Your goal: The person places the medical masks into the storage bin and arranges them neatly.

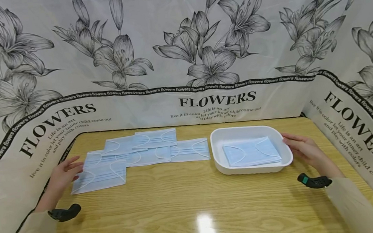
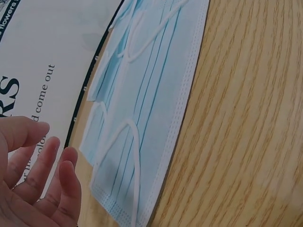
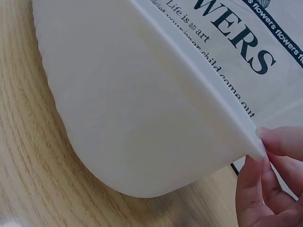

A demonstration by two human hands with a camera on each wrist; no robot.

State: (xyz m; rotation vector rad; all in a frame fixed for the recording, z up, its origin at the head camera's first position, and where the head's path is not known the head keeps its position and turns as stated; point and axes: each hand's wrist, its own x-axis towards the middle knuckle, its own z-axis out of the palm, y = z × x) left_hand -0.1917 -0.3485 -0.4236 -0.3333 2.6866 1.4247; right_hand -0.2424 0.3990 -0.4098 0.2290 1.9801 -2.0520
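At the left, several light-blue face masks with white ear loops lie overlapping on the table. My left hand hovers beside their left end; in the left wrist view its fingers are loosely bent with nothing between them, apart from the nearest mask. On the right stands a white plastic basin with a face mask lying flat inside, loops up; edges under it suggest a stack. My right hand pinches the basin's right rim between thumb and fingers.
The wooden table runs across the front, with glare near its front edge. A white cloth printed with flowers and lettering walls in the back and both sides. A black band with a curved piece sits on each wrist.
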